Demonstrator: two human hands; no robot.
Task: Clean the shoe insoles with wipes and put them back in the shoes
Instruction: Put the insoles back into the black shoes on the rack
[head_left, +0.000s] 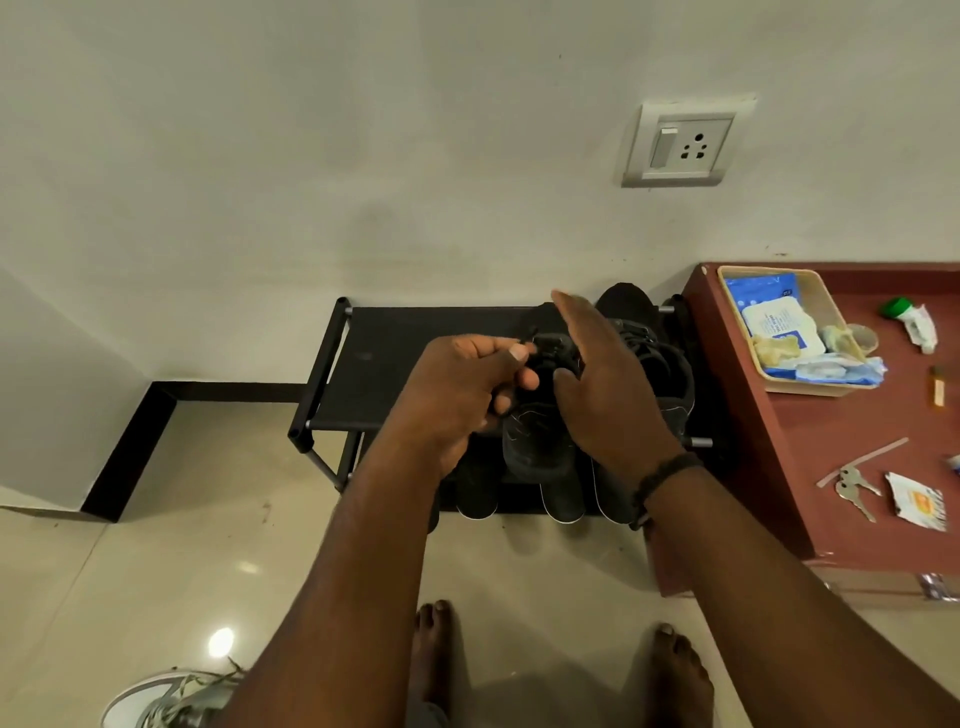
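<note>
Two black shoes stand on the top shelf of a black shoe rack. The nearer black shoe sits under both hands. My left hand has its fingers curled and pinches the shoe's tongue or lace near the opening. Straight fingers of my right hand rest along the shoe's right side. The second black shoe lies behind my right hand, mostly hidden. A blue and white pack of wipes lies in a beige tray on the red table. Whether an insole is inside the shoe is hidden.
More dark shoes stand on the rack's lower shelf. The red table at right carries keys, a torn sachet, a green-capped tube and small items. A grey sneaker lies on the tiled floor at bottom left. My bare feet stand below.
</note>
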